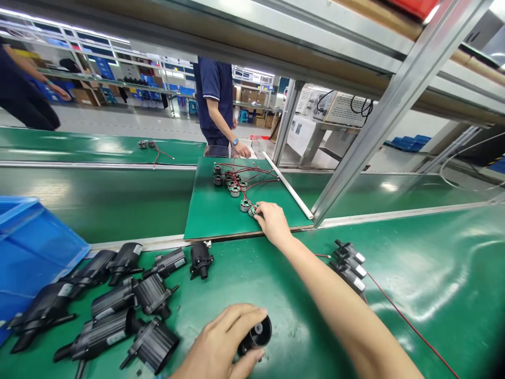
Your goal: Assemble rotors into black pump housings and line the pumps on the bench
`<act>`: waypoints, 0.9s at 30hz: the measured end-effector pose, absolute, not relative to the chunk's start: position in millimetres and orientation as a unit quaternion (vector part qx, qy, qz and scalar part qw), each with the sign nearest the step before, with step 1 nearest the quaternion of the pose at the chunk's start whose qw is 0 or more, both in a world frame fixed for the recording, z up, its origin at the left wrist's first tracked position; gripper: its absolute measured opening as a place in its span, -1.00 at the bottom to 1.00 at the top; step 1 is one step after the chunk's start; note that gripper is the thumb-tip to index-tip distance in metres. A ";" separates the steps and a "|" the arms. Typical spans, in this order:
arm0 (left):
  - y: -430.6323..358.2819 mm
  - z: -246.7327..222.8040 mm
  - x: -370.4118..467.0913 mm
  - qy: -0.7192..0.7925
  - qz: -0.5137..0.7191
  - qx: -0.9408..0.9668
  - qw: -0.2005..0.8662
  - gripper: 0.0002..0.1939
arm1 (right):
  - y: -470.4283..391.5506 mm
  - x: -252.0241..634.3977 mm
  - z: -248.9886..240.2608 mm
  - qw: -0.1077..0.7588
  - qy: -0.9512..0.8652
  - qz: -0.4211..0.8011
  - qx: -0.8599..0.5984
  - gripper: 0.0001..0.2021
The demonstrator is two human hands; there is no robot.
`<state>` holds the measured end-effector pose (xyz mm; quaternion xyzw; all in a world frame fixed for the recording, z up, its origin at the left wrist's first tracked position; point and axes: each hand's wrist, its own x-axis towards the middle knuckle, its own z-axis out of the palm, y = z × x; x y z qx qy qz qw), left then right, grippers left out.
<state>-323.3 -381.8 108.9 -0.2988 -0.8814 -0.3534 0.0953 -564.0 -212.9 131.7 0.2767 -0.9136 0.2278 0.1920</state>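
Note:
My left hand [221,339] is closed around a black cylindrical pump housing [265,330], its open round end facing up, low over the green bench. Stretched forward, my right hand [274,223] has thumb and fingers closed on a small round motor stator [253,211], partly hidden by the fingertips. A second stator [244,205] sits just left of it, and several more with red wires lie behind on a green board [213,218]. To the left of my left hand, several black pump housings [153,342] are strewn over the bench.
A blue bin [35,252] stands at the left edge. Black pumps with red wires [349,266] lie on the right. A slanted metal post [355,147] and white tube [290,187] border the board. Beyond it is a person in dark blue [215,100]; another is far left.

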 end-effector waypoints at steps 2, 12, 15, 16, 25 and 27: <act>-382.2 104.8 -322.3 -0.880 -0.377 -0.278 0.082 -0.45 | -215.7 -559.3 132.1 0.175 -0.913 0.234 0.286 -0.72; -382.0 93.5 -322.2 -0.879 -0.443 -0.167 0.052 -0.38 | -203.2 -555.8 158.5 0.109 -0.935 0.206 0.268 -0.49; -381.4 91.0 -321.5 -0.878 -0.446 -0.166 0.046 -0.36 | -203.0 -563.7 160.9 0.089 -0.932 0.199 0.289 -0.54; -381.2 90.3 -321.2 -0.877 -0.450 -0.162 0.045 -0.34 | -203.7 -565.8 161.0 0.088 -0.931 0.199 0.292 -0.53; -380.3 95.9 -326.0 -0.835 -0.540 -0.099 0.042 -0.31 | -189.7 -520.8 185.7 0.105 -0.871 0.381 0.293 -0.62; -381.5 98.1 -328.3 -0.827 -0.554 -0.084 0.042 -0.32 | -183.0 -492.6 199.6 0.042 -0.830 0.435 0.345 -0.61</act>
